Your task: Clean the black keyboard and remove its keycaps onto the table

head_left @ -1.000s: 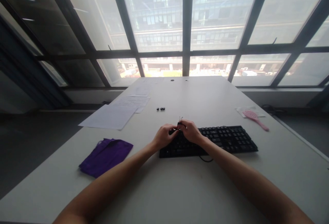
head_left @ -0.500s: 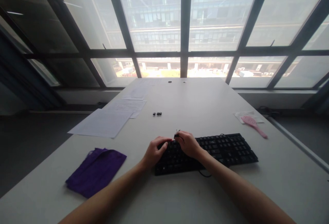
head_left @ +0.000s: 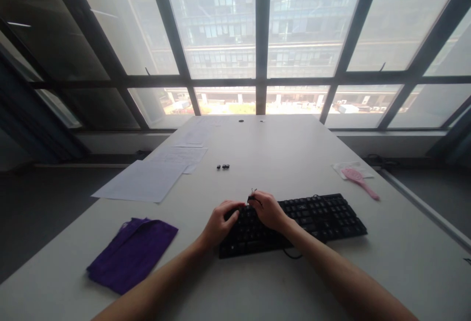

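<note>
A black keyboard (head_left: 312, 218) lies at a slant on the white table in front of me. My left hand (head_left: 220, 223) holds its left end, with the thumb over the keys and the fingers along the far edge. Pinched in my right hand (head_left: 270, 211), above the keyboard's far edge, is a small dark tool with thin wire ends that looks like a keycap puller (head_left: 252, 197). Its lower end is too small and covered to make out. Beyond the hands, several small black pieces (head_left: 222, 167), likely keycaps, sit on the table.
A folded purple cloth (head_left: 134, 254) lies to the left, with white paper sheets (head_left: 142, 181) behind it. Over on the right, a pink hairbrush (head_left: 358, 181) rests partly on a white packet (head_left: 364, 168). The keyboard's cable (head_left: 293, 256) loops out at the near side.
The view has shifted slightly. Both hands keep nearly the same pose at the keyboard, the left fingertips now a little further from the right hand.
</note>
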A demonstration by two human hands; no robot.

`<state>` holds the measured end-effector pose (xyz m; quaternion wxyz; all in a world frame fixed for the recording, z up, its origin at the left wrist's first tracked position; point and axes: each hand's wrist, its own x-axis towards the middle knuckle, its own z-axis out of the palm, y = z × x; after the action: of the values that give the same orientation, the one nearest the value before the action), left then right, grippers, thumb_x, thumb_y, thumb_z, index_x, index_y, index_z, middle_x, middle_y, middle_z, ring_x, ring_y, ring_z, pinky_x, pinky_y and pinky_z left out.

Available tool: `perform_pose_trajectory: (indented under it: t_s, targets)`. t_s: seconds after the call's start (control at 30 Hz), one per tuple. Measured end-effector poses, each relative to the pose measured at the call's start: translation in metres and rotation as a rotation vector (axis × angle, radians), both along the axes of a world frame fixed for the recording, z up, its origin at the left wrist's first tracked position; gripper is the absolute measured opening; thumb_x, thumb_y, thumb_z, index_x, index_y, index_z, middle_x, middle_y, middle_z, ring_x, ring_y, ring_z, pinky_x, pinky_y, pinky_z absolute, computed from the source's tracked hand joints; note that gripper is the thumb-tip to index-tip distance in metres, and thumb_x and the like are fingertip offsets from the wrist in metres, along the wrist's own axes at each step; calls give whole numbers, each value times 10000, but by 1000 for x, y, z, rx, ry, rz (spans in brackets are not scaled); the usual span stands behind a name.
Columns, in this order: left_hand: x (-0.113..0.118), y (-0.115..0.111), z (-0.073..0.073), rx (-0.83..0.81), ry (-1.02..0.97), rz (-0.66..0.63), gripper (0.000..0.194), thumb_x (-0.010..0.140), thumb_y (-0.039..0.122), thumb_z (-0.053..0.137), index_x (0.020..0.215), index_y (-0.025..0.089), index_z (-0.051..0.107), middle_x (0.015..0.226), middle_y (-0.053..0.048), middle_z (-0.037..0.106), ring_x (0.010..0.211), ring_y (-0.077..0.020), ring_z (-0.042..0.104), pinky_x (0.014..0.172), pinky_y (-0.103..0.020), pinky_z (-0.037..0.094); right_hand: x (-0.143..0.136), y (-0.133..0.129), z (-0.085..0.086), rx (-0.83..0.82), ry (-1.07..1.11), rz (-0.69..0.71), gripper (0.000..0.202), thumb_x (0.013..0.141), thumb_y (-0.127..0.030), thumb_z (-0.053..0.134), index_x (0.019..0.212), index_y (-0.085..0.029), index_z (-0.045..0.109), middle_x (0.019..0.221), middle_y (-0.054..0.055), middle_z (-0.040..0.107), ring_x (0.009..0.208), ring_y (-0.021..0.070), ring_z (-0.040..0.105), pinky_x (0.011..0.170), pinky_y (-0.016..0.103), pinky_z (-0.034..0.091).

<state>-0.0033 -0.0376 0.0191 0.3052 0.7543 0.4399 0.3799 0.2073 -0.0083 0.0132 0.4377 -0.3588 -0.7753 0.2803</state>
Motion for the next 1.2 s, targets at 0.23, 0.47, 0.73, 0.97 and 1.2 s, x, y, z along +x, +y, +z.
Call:
perform_pose_trajectory:
  t_s: [0.23,0.47,0.73,0.97,1.2]
  targets:
    - [-1,1,-1,-12,-1,13,282,905,272,562,1127,212,725,1140,-74,714,1109,-247,639,1023,-399,474,0,0,-1,2,11,10,169,957,-171,502,826,-202,605,803,16,629,757,161,552,728,271,407]
    - [-1,2,-4,-2,9,0,279,914,277,551,1128,209,716,1146,-79,714,1110,-245,641,1019,-395,475,-1,-1,0,7,14,3,167,953,-176,502,820,-202,599,802,15,630,763,160,554,724,270,407]
    - [1,4,-4,43,59,2,287,907,265,553,1146,202,698,1136,-94,701,1108,-255,625,1018,-422,473,-1,0,2,-6,2,-3,198,952,-190,493,775,-194,580,766,10,618,729,152,532,713,269,402]
    - [1,3,-3,37,54,-7,280,896,237,557,1133,209,704,1108,-86,709,1092,-254,622,1008,-418,478,-3,-1,4,-43,-11,-16,193,946,-202,492,782,-194,595,777,30,643,723,165,529,713,287,414]
    - [5,0,3,24,50,-13,282,894,206,549,1133,206,700,1114,-85,705,1098,-244,615,1015,-393,466,-3,2,0,-52,-30,-19,212,961,-214,477,765,-200,557,763,22,616,703,162,510,680,277,386]
